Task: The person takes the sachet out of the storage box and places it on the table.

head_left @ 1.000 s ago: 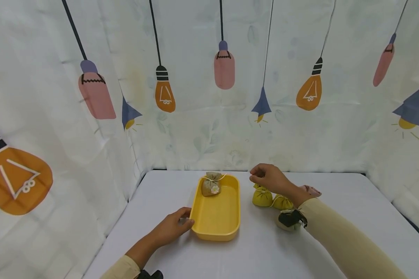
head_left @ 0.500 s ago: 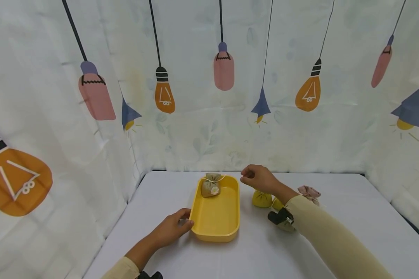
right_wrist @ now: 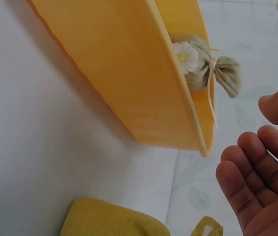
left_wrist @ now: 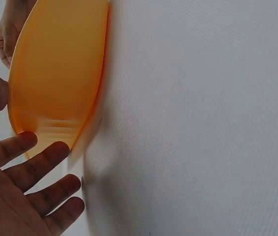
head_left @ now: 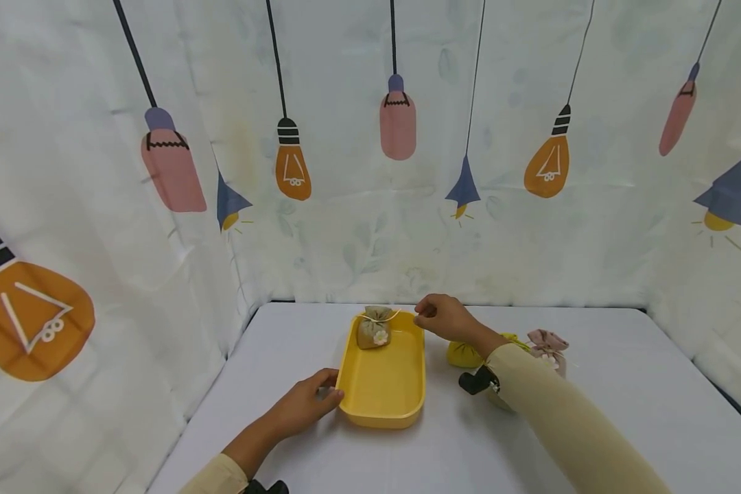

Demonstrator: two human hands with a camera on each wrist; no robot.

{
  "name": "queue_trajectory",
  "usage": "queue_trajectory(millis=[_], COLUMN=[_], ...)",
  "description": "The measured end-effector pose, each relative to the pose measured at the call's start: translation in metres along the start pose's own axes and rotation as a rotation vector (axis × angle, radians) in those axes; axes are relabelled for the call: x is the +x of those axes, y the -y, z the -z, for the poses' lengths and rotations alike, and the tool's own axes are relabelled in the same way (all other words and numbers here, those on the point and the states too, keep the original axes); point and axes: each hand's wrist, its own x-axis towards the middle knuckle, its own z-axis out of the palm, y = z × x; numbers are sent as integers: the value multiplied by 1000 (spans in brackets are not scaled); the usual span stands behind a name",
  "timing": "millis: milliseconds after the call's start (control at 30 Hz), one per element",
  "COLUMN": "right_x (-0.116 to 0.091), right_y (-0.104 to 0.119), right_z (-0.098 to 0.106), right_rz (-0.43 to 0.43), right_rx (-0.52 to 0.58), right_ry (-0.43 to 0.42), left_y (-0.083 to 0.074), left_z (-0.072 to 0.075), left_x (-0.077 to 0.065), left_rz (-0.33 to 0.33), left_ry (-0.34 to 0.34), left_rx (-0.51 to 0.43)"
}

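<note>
A yellow tray (head_left: 379,387) lies lengthwise before me with a beige drawstring pouch (head_left: 372,333) at its far end. The pouch bears a white flower and a pale cord, seen closer in the right wrist view. My left hand (head_left: 302,406) rests against the tray's near left side, its thumb by the rim and its fingers spread and extended along the outer wall (left_wrist: 60,64). Just off the far right corner of the tray hovers my right hand (head_left: 449,319), loosely bent and holding nothing (right_wrist: 262,179).
Right of the tray, a yellow-green pouch (head_left: 463,355) sits partly behind my right forearm. Beyond the sleeve stands a pink pouch (head_left: 548,345). Another pouch (head_left: 502,401) is mostly hidden under the right wrist. A printed white curtain (head_left: 358,240) borders the white table (head_left: 302,329).
My right hand has moved left, from above the yellow-green pouches to the tray's far right corner. The left hand, the tray and the pouch inside it have stayed put.
</note>
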Motion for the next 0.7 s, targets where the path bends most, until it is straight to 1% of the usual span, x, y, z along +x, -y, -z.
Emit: queue_trajectory(millis=[400,700], right_x=[16,23], right_y=[1,3], right_z=[-13,-19], right_rz=[-5,-25], right_rx=[-31,-33], right_ry=[-12,-27], left_y=[0,0], left_z=[0,-1], left_x=[0,1], left_rz=[7,5], left_ry=[3,-1], left_rx=[-8,-1])
